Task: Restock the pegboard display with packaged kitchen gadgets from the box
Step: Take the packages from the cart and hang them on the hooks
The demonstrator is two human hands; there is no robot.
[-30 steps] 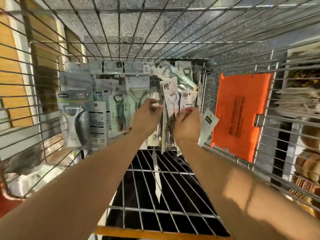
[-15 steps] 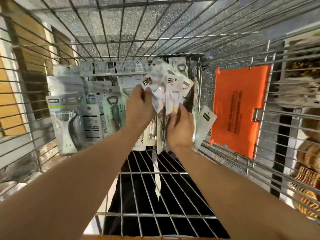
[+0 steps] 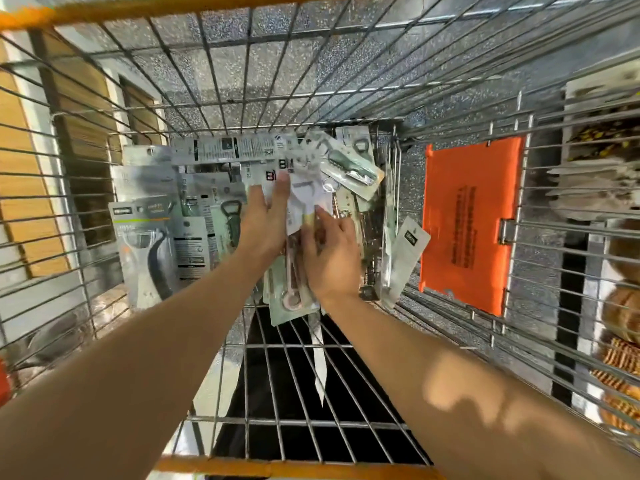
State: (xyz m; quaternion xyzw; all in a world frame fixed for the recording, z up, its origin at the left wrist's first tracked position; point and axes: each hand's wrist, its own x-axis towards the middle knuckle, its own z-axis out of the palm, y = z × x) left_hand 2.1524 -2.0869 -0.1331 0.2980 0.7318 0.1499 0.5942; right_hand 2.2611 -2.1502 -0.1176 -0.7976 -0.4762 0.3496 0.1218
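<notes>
Both my hands reach into a wire cart [image 3: 346, 348] that holds a pile of packaged kitchen gadgets. My left hand [image 3: 265, 216] grips the top of a bunch of white carded packs [image 3: 304, 192] with "BM" printed on them. My right hand [image 3: 329, 252] holds the lower part of the same bunch, thumb up against the cards. A large peeler pack [image 3: 145, 251] and a bottle opener pack [image 3: 230, 220] lie to the left. A green-handled tool pack [image 3: 349, 168] lies tilted at the upper right of the pile.
The cart's wire walls close in on all sides, with orange rails at the top [image 3: 138, 8] and bottom [image 3: 277, 467]. An orange plastic flap [image 3: 467, 223] hangs on the right wall. Baskets [image 3: 620, 358] stand outside on the right. No pegboard is in view.
The camera has tilted so the cart's top orange rail shows. Both hands have gathered the white packs and raised them off the pile; my right hand slid up onto the bunch.
</notes>
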